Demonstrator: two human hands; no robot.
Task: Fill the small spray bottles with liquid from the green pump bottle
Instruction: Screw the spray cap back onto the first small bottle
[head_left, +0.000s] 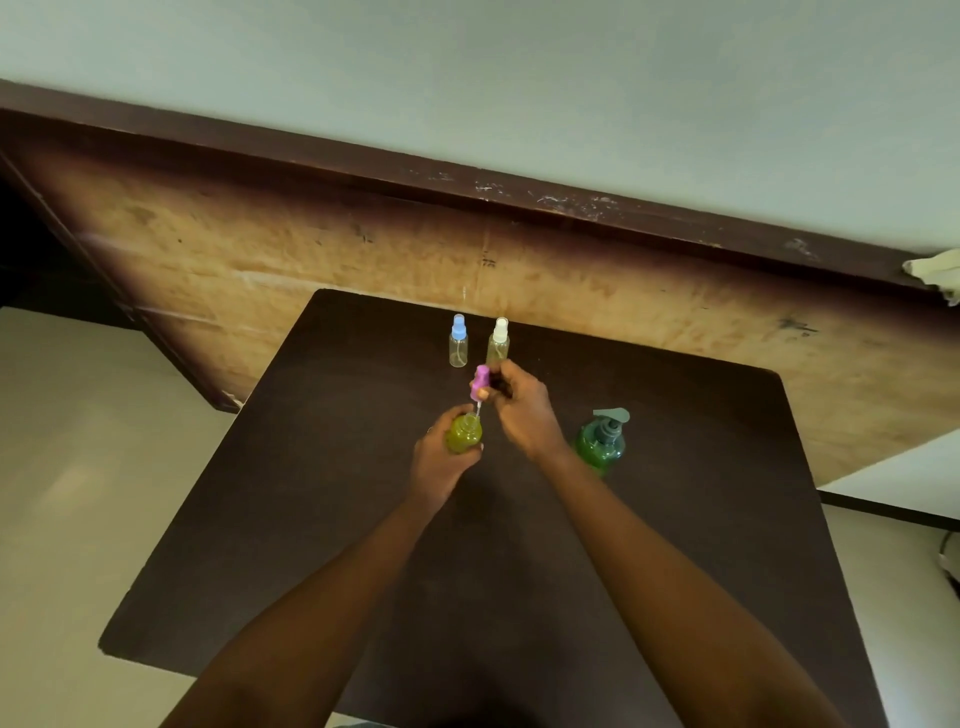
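Both bare forearms reach in from the lower edge and converge toward the middle of the view. The left forearm (322, 597) runs from about 7 o'clock toward 1 o'clock, the right forearm (675, 571) from about 5 o'clock toward 11 o'clock. The left hand (441, 460) has its fingers curled round a small spray bottle (464, 435). The right hand (524, 410) sits just at 1 o'clock of the left, back of the hand facing up, its fingers pinching a pink spray cap (482, 379) right above the bottle's neck. The two hands are close together; whether they touch cannot be told.
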